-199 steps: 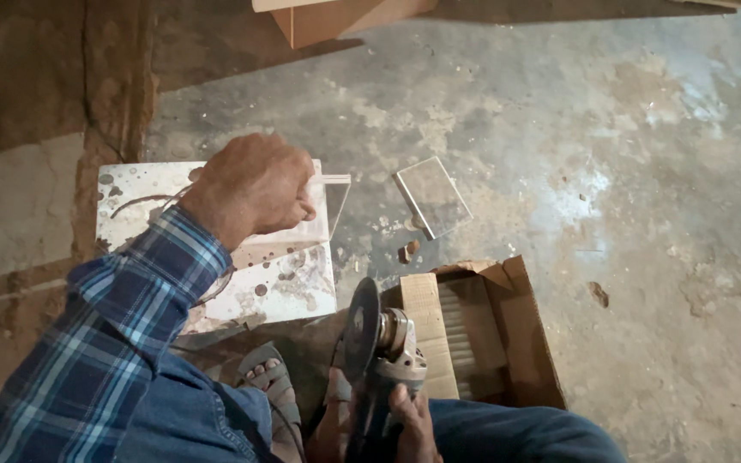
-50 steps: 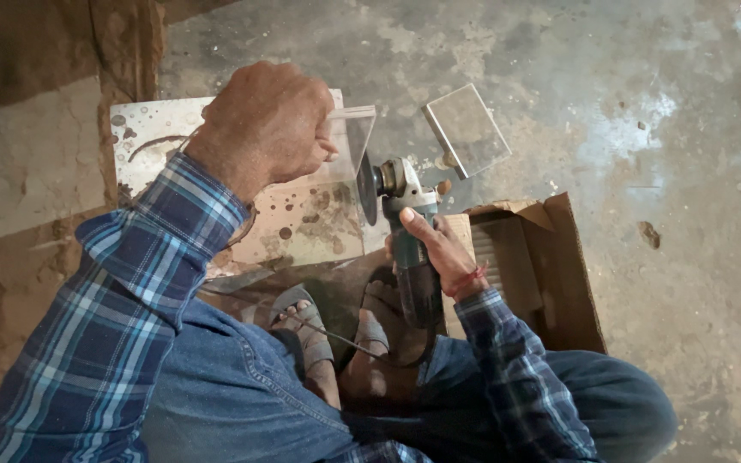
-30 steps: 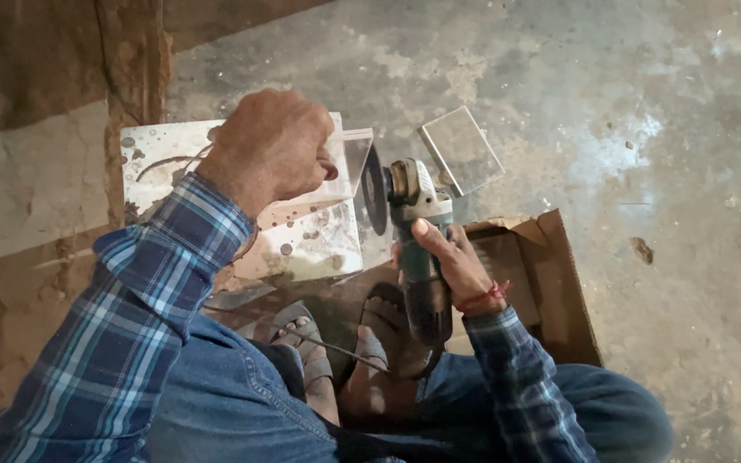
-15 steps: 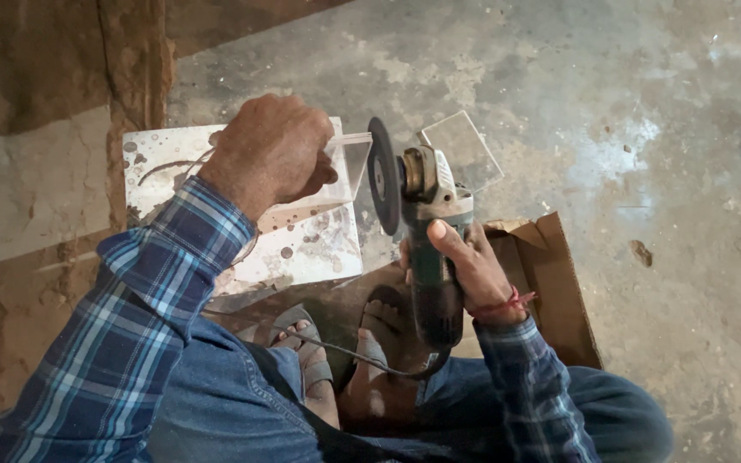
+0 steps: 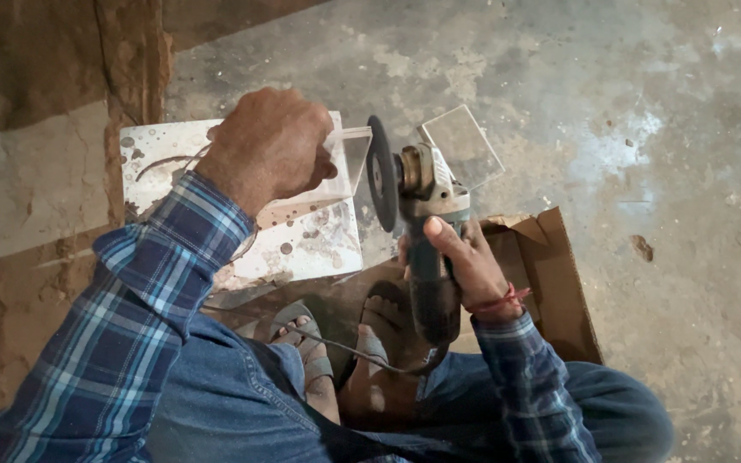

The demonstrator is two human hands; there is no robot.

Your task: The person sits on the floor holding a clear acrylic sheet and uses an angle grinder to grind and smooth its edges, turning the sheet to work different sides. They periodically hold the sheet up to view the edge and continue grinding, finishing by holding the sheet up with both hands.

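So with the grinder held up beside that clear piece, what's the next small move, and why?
Probably ease the grinder left until its disc meets the clear piece. The left hand pins that piece on the white block, and the disc stands just beside its free edge.

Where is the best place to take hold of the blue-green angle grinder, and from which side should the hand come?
Grip the blue-green angle grinder on its long slim body, coming from the rear, cord end. The dark cutting disc stands upright at the far end, so that end should be avoided. The right hand already wraps the body behind the head.
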